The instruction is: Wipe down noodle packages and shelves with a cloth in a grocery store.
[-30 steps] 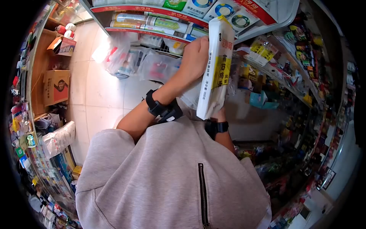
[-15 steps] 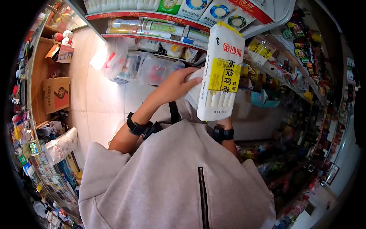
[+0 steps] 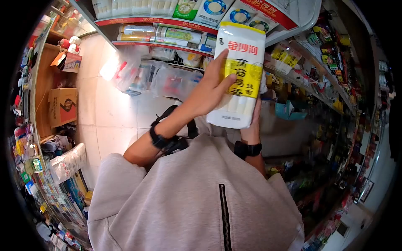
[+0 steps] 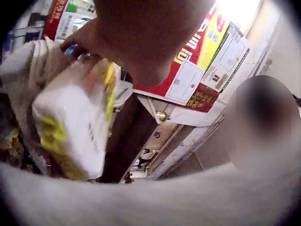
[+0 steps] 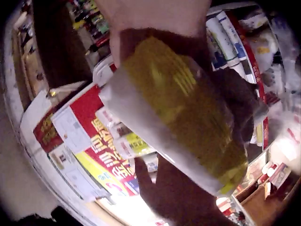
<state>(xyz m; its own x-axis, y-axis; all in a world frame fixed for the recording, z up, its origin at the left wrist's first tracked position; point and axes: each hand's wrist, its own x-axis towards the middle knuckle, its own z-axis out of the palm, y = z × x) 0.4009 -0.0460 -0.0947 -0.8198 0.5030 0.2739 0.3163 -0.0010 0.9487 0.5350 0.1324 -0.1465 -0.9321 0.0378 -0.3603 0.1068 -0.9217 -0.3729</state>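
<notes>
A white and yellow packet of dried noodles [image 3: 243,85] stands on end before the chest in the head view, its printed face towards me. My right hand [image 3: 252,119] grips it low from behind and along its right edge. Across the left of the printed face lies my left hand [image 3: 211,90], thumb and fingers fairly straight and touching it. In the left wrist view, a folded greyish cloth [image 4: 28,70] shows beside the packet [image 4: 75,122]; I cannot tell which hand holds it. The packet's yellow side [image 5: 183,103] fills the middle of the right wrist view, darkened.
A shelf rack [image 3: 155,21] with packed noodles stands ahead. Filled clear plastic bags [image 3: 173,79] lie below it on the tiled floor. To the right run crowded shelves [image 3: 305,79]; at left are a cardboard carton [image 3: 63,106] and more goods.
The packet has turned from its narrow edge to its broad printed face. My left hand has come off its upper end, moved down, then up onto the front face.
</notes>
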